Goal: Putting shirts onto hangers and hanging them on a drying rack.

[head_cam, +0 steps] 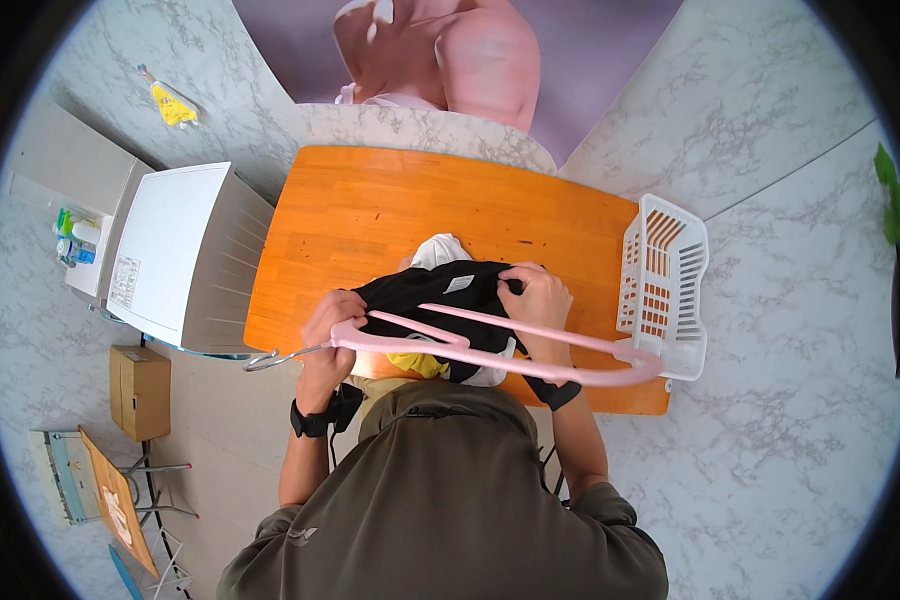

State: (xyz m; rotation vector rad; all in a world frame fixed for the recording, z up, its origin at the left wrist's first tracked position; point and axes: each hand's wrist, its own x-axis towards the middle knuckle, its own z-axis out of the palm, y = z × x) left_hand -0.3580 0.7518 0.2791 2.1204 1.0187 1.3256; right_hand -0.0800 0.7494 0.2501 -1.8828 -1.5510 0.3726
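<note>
A pink clothes hanger (487, 363) with a metal hook lies sideways across my view, its hook pointing left. My left hand (328, 330) grips it beside the hook and also seems to pinch an edge of a black garment (420, 287). The opposite edge of that garment is pinched by my right hand (541, 300), so the cloth is stretched between both hands, its small white label showing. The hanger's far end passes over my right wrist. Beneath and around the black cloth, a white cloth (441, 250) and a yellow cloth (418, 364) are partly hidden.
An orange wooden table (412, 187) stands before me, with a white slatted plastic basket (664, 285) at its right end. At left are a white-topped cabinet (172, 255), several bottles (79, 240) and a cardboard box (140, 392). A marble-patterned wall rises behind.
</note>
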